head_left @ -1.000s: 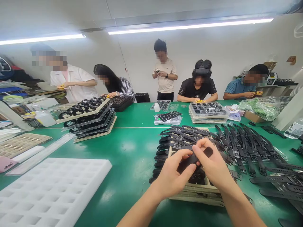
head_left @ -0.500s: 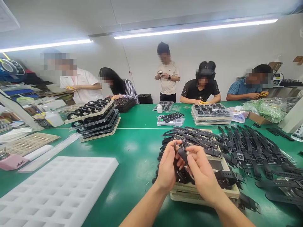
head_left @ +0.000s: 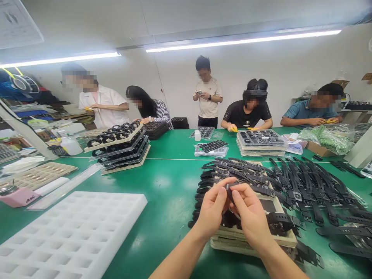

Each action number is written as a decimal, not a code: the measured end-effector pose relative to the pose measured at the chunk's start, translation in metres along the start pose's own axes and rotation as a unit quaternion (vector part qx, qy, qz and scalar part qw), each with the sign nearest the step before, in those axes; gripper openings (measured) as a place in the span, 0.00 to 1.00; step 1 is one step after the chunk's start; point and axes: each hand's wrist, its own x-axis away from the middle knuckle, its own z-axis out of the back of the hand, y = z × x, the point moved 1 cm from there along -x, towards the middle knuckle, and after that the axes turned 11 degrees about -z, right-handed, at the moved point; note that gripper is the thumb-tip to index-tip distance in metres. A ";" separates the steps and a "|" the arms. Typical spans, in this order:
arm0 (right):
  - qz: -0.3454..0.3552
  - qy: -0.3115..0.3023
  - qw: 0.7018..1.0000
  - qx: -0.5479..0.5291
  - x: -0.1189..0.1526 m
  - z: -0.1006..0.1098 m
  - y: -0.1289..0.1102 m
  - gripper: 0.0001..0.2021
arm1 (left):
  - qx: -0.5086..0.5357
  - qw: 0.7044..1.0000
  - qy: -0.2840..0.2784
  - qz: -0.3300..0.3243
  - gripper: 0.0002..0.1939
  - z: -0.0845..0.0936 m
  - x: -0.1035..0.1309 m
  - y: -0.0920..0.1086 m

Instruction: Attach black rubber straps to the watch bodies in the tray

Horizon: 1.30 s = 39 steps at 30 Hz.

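Watch strap (head_left: 229,194), black, is just right of centre, pinched by fingertips of our left hand (head_left: 212,207) and right hand (head_left: 252,211), both closed on it. Around them we see stacked beige trays (head_left: 232,247) bearing black watches (head_left: 258,175); at lower left, a white foam tray (head_left: 132,199).

Pale wall (head_left: 180,89); two bright tube lights (head_left: 243,41) overhead; green-topped table (head_left: 165,193).

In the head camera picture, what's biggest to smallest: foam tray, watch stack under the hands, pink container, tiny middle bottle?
1. Foam tray and watch stack: too alike to rank, both partly unseen
2. Pink container
3. Tiny middle bottle
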 end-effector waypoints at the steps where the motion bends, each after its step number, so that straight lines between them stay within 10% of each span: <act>1: 0.008 0.010 1.000 0.005 0.001 0.000 0.000 0.19 | -0.007 1.000 -0.010 0.005 0.34 0.000 0.000 -0.001; 29: -0.152 0.074 0.985 -0.030 0.004 0.022 0.006 0.18 | 0.056 0.998 0.009 -0.025 0.36 -0.008 0.008 -0.019; 39: -0.099 0.096 0.990 -0.027 0.007 0.022 0.012 0.22 | 0.049 0.999 0.012 0.012 0.34 -0.012 0.012 -0.020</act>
